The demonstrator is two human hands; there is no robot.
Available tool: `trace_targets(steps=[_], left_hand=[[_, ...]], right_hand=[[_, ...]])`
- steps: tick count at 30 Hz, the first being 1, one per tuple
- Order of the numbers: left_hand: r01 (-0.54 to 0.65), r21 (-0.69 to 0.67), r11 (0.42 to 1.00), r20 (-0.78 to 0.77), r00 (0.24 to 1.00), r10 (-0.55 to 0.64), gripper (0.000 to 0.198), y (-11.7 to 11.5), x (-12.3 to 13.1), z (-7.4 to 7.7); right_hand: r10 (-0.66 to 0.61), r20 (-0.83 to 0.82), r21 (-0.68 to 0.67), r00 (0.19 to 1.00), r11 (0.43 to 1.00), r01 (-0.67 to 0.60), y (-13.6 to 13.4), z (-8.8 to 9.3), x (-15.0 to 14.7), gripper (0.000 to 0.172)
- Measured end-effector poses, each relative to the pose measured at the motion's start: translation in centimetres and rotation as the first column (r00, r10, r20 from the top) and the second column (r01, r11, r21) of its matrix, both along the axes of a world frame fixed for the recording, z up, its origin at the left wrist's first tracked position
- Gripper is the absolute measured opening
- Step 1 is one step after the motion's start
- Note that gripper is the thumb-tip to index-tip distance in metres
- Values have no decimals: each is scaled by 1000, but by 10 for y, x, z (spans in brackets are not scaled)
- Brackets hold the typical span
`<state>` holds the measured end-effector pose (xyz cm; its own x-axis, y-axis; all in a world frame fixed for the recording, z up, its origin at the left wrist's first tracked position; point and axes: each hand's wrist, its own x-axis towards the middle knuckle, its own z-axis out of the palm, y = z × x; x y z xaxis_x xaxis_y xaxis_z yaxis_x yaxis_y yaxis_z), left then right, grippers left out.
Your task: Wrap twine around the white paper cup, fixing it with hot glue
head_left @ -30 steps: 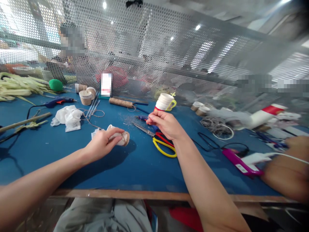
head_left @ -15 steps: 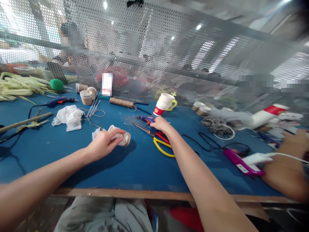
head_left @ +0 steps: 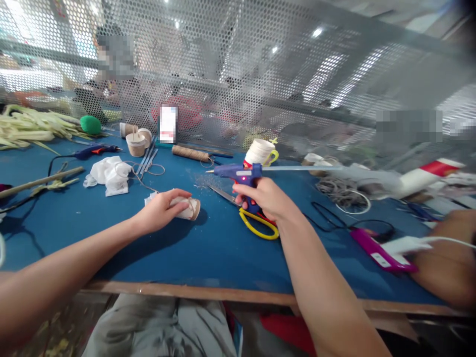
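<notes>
My left hand [head_left: 161, 209] is closed around a small white cup with a brown rim [head_left: 193, 209], lying on its side just over the blue table [head_left: 223, 263]. In my right hand [head_left: 262, 193] is a blue glue gun [head_left: 238, 172], raised above the table, its nozzle pointing left and a long clear glue stick extending from its back to the right. Scissors with yellow and red handles [head_left: 256, 229] lie beneath the right hand, partly hidden. A white cloth [head_left: 108, 173] with twine beside it rests left of the cup.
Stacked paper cups [head_left: 259, 151], a twine roll [head_left: 190, 153] and small cups [head_left: 136, 144] stand toward the mesh partition. A second glue gun [head_left: 97, 150] lies left. At right are a purple power strip [head_left: 383, 252], cords and another person's arm [head_left: 446, 258].
The right hand has lifted the blue glue gun off the table, and its glue stick now shows. The left hand still holds the cup, which has turned slightly. The view has shifted a little.
</notes>
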<state>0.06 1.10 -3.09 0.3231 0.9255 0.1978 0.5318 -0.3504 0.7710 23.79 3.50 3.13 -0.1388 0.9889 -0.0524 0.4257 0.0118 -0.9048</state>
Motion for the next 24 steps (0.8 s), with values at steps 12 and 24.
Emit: trace_targets(steps=[12, 24], left_hand=[[-15, -77, 997, 106, 994, 23, 42, 6, 0, -7], [-7, -44, 999, 103, 995, 11, 38, 7, -1, -8]], right_hand=[[175, 348, -57, 921, 985, -166, -38, 5, -12, 17], [177, 451, -29, 875, 983, -184, -43, 5, -11, 22]])
